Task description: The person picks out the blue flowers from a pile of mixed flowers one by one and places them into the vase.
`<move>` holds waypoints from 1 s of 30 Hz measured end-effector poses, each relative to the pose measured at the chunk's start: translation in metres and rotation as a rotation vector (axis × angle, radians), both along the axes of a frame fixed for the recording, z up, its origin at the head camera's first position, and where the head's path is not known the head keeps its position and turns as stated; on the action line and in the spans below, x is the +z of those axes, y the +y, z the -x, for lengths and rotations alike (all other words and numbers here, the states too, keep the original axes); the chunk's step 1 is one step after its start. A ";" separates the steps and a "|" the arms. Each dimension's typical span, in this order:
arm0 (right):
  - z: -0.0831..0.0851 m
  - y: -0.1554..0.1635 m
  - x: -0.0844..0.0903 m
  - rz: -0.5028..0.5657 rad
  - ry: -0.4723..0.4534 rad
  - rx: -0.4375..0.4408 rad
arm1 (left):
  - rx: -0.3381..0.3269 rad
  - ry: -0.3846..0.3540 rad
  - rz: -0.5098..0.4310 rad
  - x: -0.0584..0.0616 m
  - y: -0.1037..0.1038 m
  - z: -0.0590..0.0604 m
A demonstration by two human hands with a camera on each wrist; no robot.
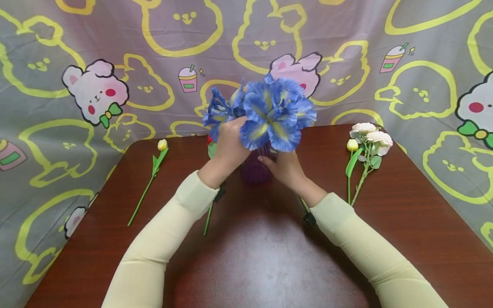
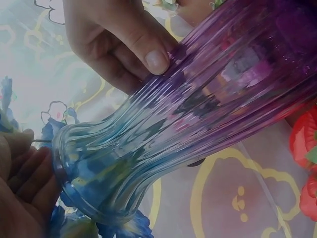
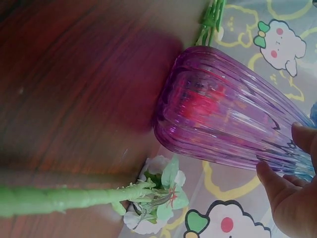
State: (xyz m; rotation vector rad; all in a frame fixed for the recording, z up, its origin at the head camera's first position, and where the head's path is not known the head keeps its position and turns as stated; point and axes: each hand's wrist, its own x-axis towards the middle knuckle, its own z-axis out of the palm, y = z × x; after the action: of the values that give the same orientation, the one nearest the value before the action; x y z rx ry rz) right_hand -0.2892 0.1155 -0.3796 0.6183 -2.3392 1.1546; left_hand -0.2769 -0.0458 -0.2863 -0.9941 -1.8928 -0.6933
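Note:
A ribbed glass vase (image 2: 198, 99), purple below and fading to blue at its flared rim, stands upright on the table. My right hand (image 1: 289, 169) holds its neck, with the thumb on one side and fingers on the other, as the right wrist view shows. Large blue artificial irises (image 1: 269, 113) with yellow streaks are above the vase mouth. Just under the blooms, my left hand (image 1: 233, 143) pinches a thin iris stem beside the rim; its fingers (image 2: 39, 183) are curled. In the head view the flowers and hands hide the rim.
A pale yellow tulip (image 1: 147, 188) lies on the left of the brown table (image 1: 404, 239). Another tulip (image 1: 351, 160) and white roses (image 1: 379, 139) lie at the right. Red flowers (image 2: 304, 144) sit behind the vase. A patterned cloth (image 1: 154, 98) hangs behind the table.

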 end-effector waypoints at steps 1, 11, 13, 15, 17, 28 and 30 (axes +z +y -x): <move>0.000 0.000 0.000 0.001 0.003 0.003 | 0.004 0.000 -0.006 0.001 -0.001 0.000; 0.002 0.001 -0.001 0.057 0.047 0.078 | 0.063 -0.017 -0.023 0.006 -0.007 -0.008; 0.002 0.002 -0.001 0.085 0.042 0.110 | 0.065 -0.015 -0.035 0.009 -0.007 -0.010; 0.003 0.002 -0.001 0.105 0.030 0.132 | 0.062 -0.012 -0.048 0.011 -0.007 -0.011; 0.004 0.003 -0.001 0.112 0.021 0.136 | 0.057 -0.011 -0.061 0.013 -0.008 -0.013; 0.005 0.007 0.000 0.097 0.029 0.130 | -0.007 0.042 -0.123 0.027 -0.021 -0.024; 0.005 0.008 0.001 0.068 0.047 0.117 | -0.020 0.078 -0.141 0.031 -0.024 -0.027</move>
State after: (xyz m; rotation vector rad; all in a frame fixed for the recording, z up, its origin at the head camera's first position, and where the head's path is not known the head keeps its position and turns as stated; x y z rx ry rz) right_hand -0.2940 0.1240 -0.3787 0.7578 -2.2397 1.2518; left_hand -0.2502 -0.0697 -0.2558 -0.9383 -1.7434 -0.7775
